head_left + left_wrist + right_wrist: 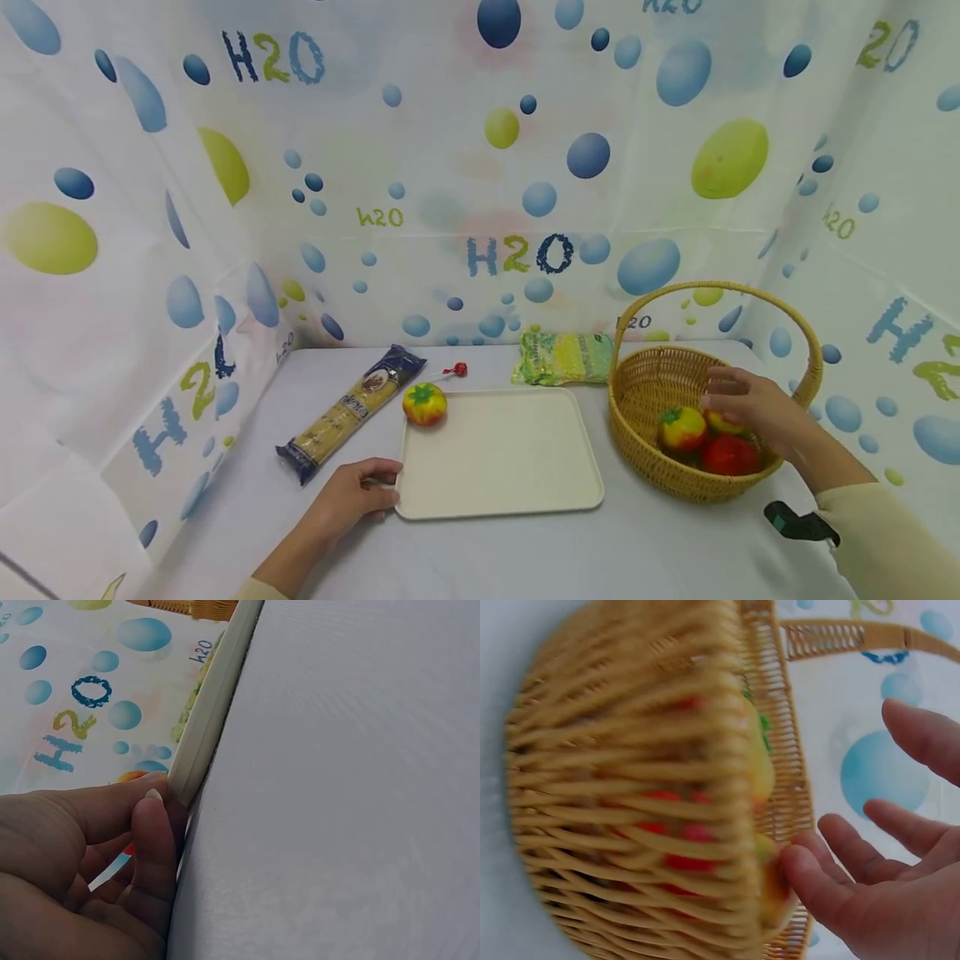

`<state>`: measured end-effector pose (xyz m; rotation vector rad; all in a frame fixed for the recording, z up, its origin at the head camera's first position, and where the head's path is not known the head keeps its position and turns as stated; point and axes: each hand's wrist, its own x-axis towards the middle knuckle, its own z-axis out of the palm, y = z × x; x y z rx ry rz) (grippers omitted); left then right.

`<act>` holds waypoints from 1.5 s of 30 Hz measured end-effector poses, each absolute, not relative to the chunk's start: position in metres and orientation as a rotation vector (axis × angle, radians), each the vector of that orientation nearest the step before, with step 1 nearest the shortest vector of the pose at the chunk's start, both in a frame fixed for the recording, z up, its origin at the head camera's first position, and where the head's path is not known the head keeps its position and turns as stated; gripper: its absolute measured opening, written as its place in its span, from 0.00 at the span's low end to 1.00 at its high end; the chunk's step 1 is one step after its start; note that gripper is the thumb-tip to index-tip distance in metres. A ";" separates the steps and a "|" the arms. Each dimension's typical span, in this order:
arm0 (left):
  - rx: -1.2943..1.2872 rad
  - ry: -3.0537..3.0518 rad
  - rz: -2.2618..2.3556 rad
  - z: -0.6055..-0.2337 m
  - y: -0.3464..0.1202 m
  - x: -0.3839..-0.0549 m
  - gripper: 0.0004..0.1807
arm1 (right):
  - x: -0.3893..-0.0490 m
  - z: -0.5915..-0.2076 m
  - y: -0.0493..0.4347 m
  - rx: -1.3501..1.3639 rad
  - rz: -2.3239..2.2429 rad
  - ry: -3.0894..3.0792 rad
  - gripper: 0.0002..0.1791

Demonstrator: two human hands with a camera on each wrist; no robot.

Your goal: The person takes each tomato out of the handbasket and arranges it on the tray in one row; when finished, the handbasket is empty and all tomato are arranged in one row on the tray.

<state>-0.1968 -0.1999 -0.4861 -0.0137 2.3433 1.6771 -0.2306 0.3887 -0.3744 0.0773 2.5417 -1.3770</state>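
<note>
In the head view my left hand (348, 497) rests at the left edge of a cream tray (502, 454). Its fingertips touch the rim (214, 705), with thumb and forefinger apart in the head view. My right hand (757, 408) is over the wicker basket (697, 486), fingers loosely spread and thumb apart. Its fingertips are at a yellow-red fruit (772, 889) by the basket's rim; no grip is visible. Another yellow-red fruit with green leaves (682, 429) and a red fruit (730, 456) lie inside. A similar yellow-red fruit (424, 404) sits on the tray's far left corner.
A pack of spaghetti (351, 412) lies slantwise left of the tray. Behind the tray are a red-wrapped lollipop (459, 369) and a green-yellow packet (564, 358). The basket's tall handle (720, 285) arches above it. Printed curtains (450, 167) surround the white table.
</note>
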 end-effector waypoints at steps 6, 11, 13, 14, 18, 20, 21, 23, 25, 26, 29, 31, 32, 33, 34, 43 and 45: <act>-0.047 2.355 1.672 -0.486 -0.201 -0.197 0.26 | -0.226 -0.380 0.378 0.044 -1.296 2.585 0.47; -0.069 2.353 1.670 -0.486 -0.201 -0.195 0.26 | -0.228 -0.386 0.373 0.040 -1.224 2.648 0.46; -0.068 2.347 1.668 -0.487 -0.201 -0.195 0.26 | -0.229 -0.389 0.371 0.039 -1.187 2.671 0.47; -0.069 2.346 1.666 -0.487 -0.201 -0.195 0.26 | -0.228 -0.390 0.369 0.036 -1.164 2.681 0.47; -0.074 2.340 1.662 -0.489 -0.201 -0.195 0.26 | -0.228 -0.393 0.364 0.020 -1.088 2.703 0.47; -0.075 2.341 1.662 -0.490 -0.201 -0.196 0.26 | -0.229 -0.393 0.362 0.017 -1.049 2.722 0.47; -0.074 2.341 1.664 -0.490 -0.201 -0.196 0.26 | -0.229 -0.393 0.361 0.016 -1.024 2.737 0.47; -0.070 2.342 1.666 -0.489 -0.201 -0.196 0.26 | -0.229 -0.393 0.360 0.015 -0.996 2.753 0.46; -0.072 2.345 1.664 -0.489 -0.200 -0.196 0.26 | -0.230 -0.394 0.359 0.011 -0.969 2.765 0.46; -0.076 2.345 1.663 -0.488 -0.200 -0.196 0.26 | -0.231 -0.395 0.359 0.006 -0.959 2.767 0.45; -0.078 2.347 1.658 -0.487 -0.199 -0.197 0.26 | -0.232 -0.397 0.359 -0.003 -0.944 2.768 0.45; -0.080 2.349 1.655 -0.487 -0.199 -0.197 0.26 | -0.232 -0.399 0.360 -0.013 -0.929 2.772 0.45; -0.081 2.350 1.655 -0.487 -0.199 -0.197 0.26 | -0.233 -0.400 0.360 -0.015 -0.927 2.771 0.45; -0.080 2.351 1.655 -0.487 -0.198 -0.197 0.26 | -0.233 -0.401 0.360 -0.015 -0.929 2.769 0.45; -0.082 2.350 1.656 -0.486 -0.198 -0.197 0.26 | -0.233 -0.401 0.360 -0.013 -0.929 2.766 0.46; -0.075 2.347 1.660 -0.485 -0.199 -0.196 0.26 | -0.230 -0.403 0.363 -0.008 -1.055 2.703 0.48; -0.063 2.344 1.664 -0.485 -0.199 -0.196 0.26 | -0.229 -0.403 0.364 0.015 -1.107 2.683 0.47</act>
